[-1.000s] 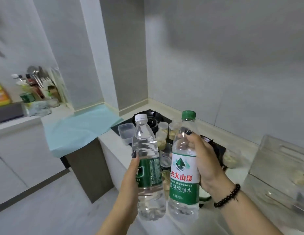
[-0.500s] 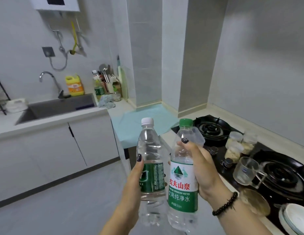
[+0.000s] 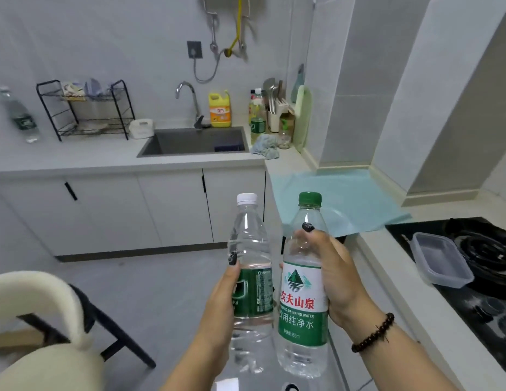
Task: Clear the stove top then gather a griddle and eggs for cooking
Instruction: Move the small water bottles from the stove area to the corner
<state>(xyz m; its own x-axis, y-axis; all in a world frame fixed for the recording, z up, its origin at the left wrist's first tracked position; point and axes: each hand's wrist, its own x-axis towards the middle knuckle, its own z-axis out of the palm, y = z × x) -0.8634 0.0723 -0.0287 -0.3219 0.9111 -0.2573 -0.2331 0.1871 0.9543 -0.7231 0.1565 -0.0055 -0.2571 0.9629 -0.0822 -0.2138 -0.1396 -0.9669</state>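
I hold two clear water bottles upright in front of me, over the floor. My left hand (image 3: 222, 300) grips the white-capped bottle (image 3: 250, 249) around its dark green label. My right hand (image 3: 335, 275) grips the green-capped bottle (image 3: 302, 311) with the white and green label. The black gas stove top (image 3: 477, 303) lies at the right edge, with a clear plastic container (image 3: 441, 261) resting on it beside a burner (image 3: 491, 252). No griddle or eggs are visible.
A teal mat (image 3: 339, 198) covers the counter corner left of the stove. Ahead are the sink (image 3: 195, 142) with tap, a yellow detergent jug (image 3: 219, 110), a black dish rack (image 3: 88, 111) and another bottle (image 3: 21, 117). A cream-backed chair (image 3: 45, 328) stands at lower left.
My view has swung left, away from the stove toward the sink counter. Both hands still carry the two bottles in front of me; the jars and cup on the stove are out of view.
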